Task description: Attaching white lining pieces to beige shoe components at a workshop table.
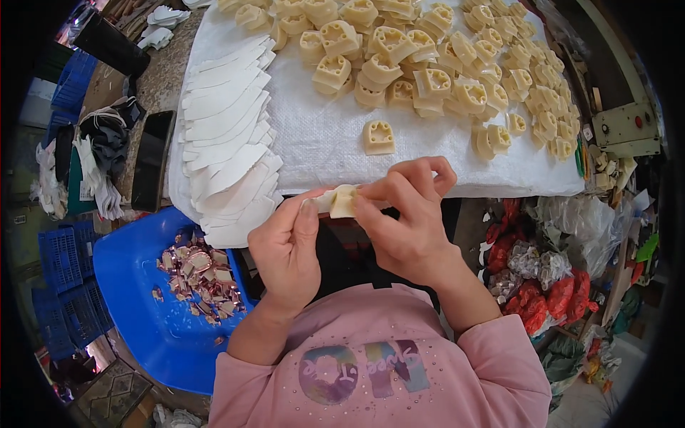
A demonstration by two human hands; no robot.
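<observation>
Just in front of the table's near edge, my left hand and my right hand meet around one cream plastic shoe heel. A white cover piece lies against it. My left thumb and fingers pinch the white piece at the heel's left side. From the right, my right fingers press on the heel, its other fingers bent upward. Beyond the hands, a single cream heel stands on the white woven sheet. To the left, thin white cover pieces lie fanned in an overlapping row.
A large pile of cream heels covers the table's far side and right. On the left sits a blue bin with shiny pinkish pieces. A phone and black cylinder are behind it; red plastic bags lie right.
</observation>
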